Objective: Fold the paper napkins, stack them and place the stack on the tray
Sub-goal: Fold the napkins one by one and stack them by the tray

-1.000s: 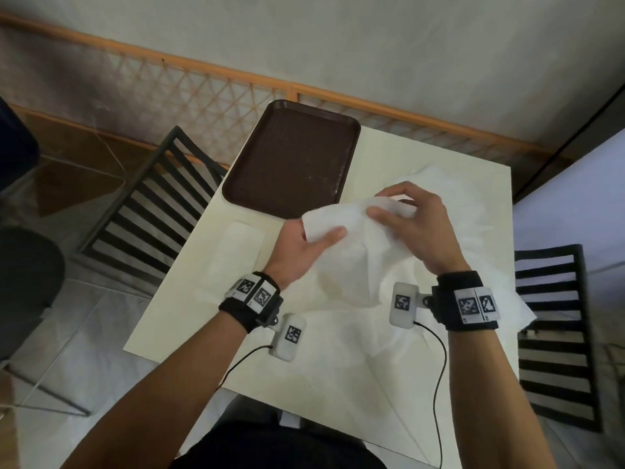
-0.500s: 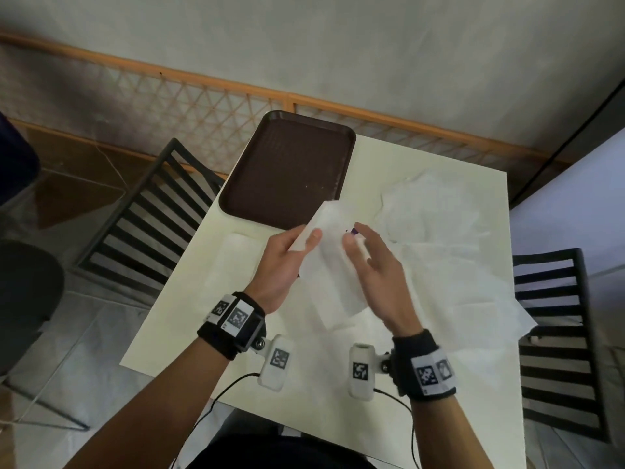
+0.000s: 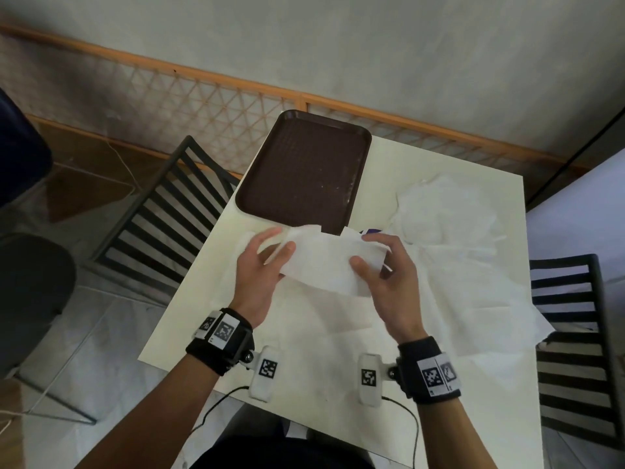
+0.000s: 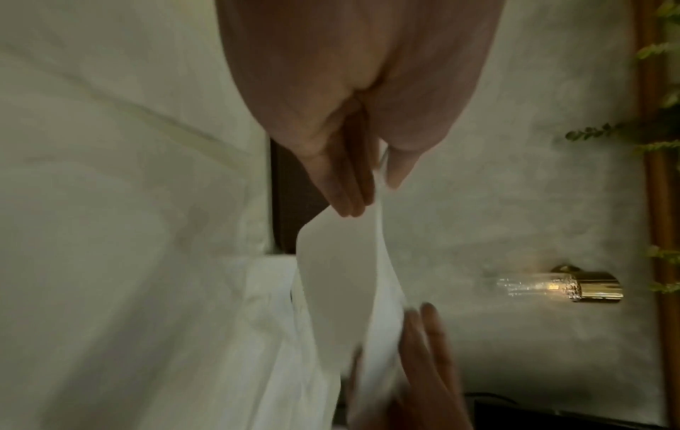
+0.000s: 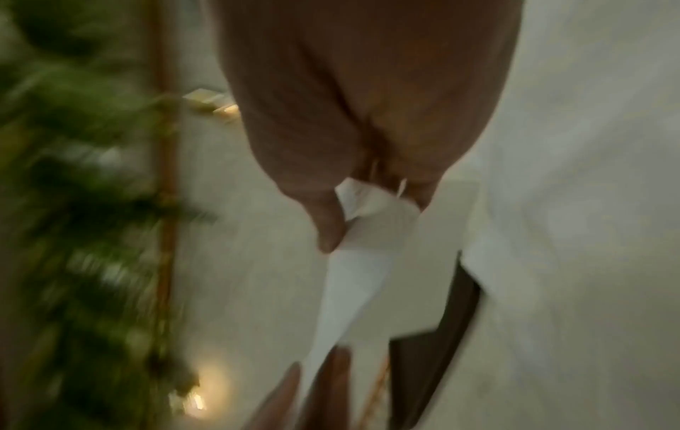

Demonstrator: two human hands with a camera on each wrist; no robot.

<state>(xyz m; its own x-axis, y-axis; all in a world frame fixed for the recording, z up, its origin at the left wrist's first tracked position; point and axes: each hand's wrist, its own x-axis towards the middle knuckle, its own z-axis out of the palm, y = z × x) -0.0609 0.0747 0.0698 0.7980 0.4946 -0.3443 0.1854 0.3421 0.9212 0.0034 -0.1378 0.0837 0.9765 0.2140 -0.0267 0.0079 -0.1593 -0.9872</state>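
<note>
White napkin (image 3: pixel 324 262), dark brown dimpled tray (image 3: pixel 304 170), cream table (image 3: pixel 203 309).

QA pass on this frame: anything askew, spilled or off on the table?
Loose napkins lie crumpled in an untidy heap on the table's right side. Pale specks dot the tray, which overhangs the far edge. No spill visible.

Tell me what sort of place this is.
Probably a cafe or canteen dining area, though that is a guess. A brown cafeteria-style serving tray sits on a small pale square table, dark slatted chairs stand at its sides, and loose paper napkins lie spread on the tabletop.
</note>
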